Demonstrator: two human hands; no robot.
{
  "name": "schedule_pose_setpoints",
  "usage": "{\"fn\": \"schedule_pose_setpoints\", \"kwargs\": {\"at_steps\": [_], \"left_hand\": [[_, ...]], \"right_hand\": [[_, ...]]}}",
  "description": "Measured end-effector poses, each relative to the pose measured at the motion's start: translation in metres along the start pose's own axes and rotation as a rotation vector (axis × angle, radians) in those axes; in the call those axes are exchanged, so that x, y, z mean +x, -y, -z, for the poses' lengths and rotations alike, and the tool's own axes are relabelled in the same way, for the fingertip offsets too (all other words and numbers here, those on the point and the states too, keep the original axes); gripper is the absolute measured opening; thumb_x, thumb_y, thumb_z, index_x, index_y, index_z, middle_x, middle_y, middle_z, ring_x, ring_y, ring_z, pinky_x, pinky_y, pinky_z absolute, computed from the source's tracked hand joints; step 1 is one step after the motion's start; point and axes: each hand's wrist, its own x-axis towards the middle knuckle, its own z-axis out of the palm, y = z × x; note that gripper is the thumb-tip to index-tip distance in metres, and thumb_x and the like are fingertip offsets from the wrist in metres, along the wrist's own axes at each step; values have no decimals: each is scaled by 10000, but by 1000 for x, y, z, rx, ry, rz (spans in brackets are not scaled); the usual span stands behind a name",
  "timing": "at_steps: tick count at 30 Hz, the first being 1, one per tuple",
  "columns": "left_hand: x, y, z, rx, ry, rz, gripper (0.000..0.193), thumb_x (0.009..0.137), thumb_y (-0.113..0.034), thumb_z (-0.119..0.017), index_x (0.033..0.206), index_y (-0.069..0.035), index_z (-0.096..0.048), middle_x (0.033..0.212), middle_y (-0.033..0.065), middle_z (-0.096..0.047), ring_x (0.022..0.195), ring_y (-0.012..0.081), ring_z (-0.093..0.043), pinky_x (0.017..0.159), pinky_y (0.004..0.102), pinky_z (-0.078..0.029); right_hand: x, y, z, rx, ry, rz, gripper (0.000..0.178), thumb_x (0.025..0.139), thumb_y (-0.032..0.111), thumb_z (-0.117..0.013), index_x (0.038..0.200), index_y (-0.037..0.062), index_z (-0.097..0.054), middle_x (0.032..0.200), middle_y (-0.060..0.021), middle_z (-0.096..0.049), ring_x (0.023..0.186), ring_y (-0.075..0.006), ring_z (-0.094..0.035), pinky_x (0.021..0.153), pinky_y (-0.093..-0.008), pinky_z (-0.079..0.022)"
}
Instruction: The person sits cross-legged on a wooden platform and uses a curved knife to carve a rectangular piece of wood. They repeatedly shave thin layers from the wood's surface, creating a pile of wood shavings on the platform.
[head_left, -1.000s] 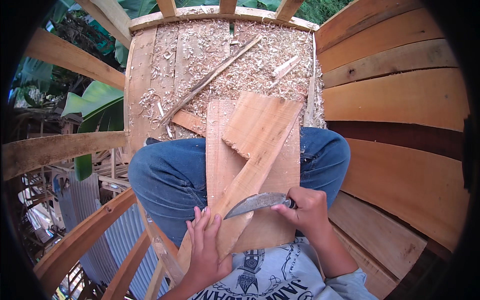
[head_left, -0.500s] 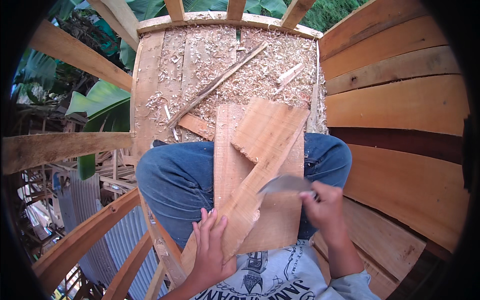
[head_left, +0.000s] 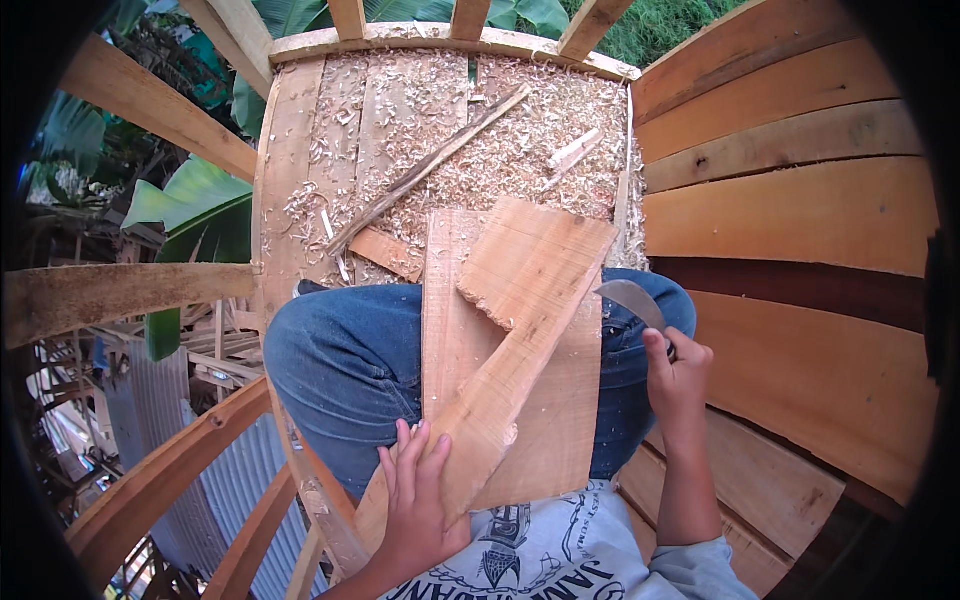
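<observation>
A cut wooden piece with a wide upper end and a narrow middle slants across my lap. It rests over a flat board laid on my thighs. My left hand lies on the lower end of the wooden piece, fingers spread, pressing it. Off to the right, above my right knee, my right hand grips the handle of a curved knife. Its blade points up and left, apart from the wood. Rough notched edges show on the piece's upper left and lower right sides.
Wood shavings cover the plank floor ahead. A long stick and a short scrap lie among them. Wooden rails stand on the left, a plank wall on the right. Corrugated sheets show below.
My right hand has lifted the knife from the wood's right edge and moved it up and to the right. My left hand stays in place on the wooden piece.
</observation>
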Motion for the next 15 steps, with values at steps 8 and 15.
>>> {"fn": "schedule_pose_setpoints", "kwargs": {"at_steps": [8,15], "left_hand": [[3,-2,-2,31,-2,12,808,647,-89,-614,1388,9,-310,1434,282,-227,1374,539,-118,1044,692,-51],[2,-4,-3,27,1,3,809,645,-93,-623,1387,7,-317,1431,290,-228,1379,530,-111,1047,690,-41]], "right_hand": [[-44,38,-15,-110,248,244,469,731,423,-750,588,31,-534,518,-124,-509,455,-300,-528,443,-372,-413],[-18,19,-11,-252,6,273,545,735,488,-731,568,32,-482,497,-113,-480,445,-271,-522,420,-363,-384]]}}
